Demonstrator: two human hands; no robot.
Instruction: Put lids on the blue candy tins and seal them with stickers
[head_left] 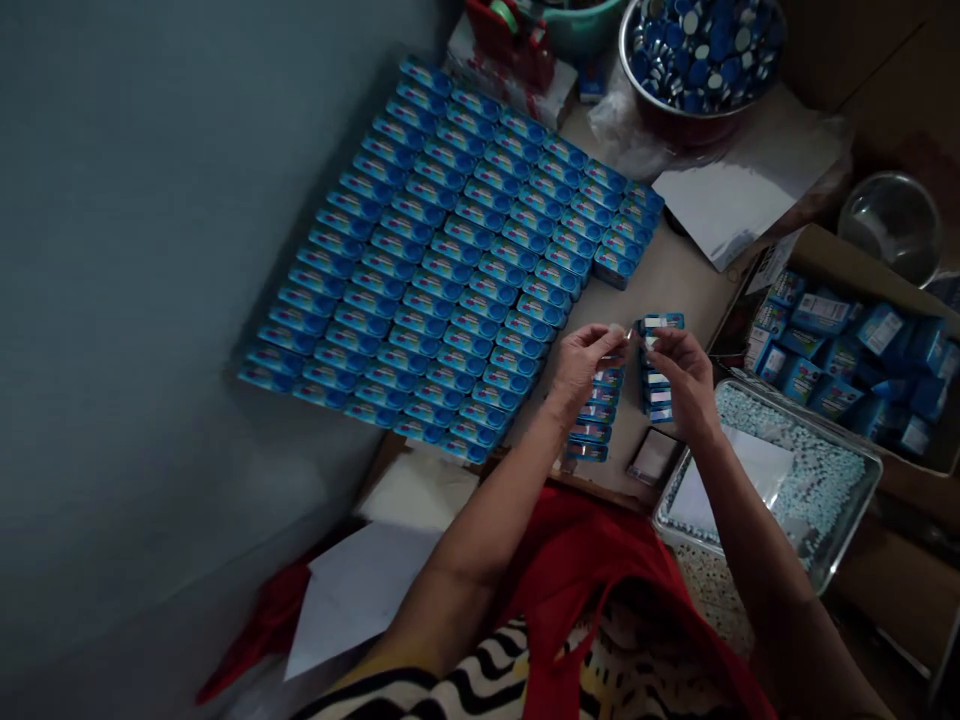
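My left hand (579, 368) is closed in a pinch above a short row of small blue boxes (590, 432). A tiny clear, shiny bit shows at its fingertips, too small to name. My right hand (686, 385) has thumb and fingers drawn together over a second short row of blue boxes (660, 397) with pale patches on them. What its fingertips hold, if anything, I cannot make out. Left of both hands stands a large slanted block of blue printed boxes (442, 270), packed in close rows.
A metal bowl (628, 62) of blue and silver discs stands behind, near a red tape dispenser (517, 45). On the right are a cardboard carton (832, 240) of blue packs and a clear tray (874, 480) of pale pellets. White paper (750, 185) lies behind the hands.
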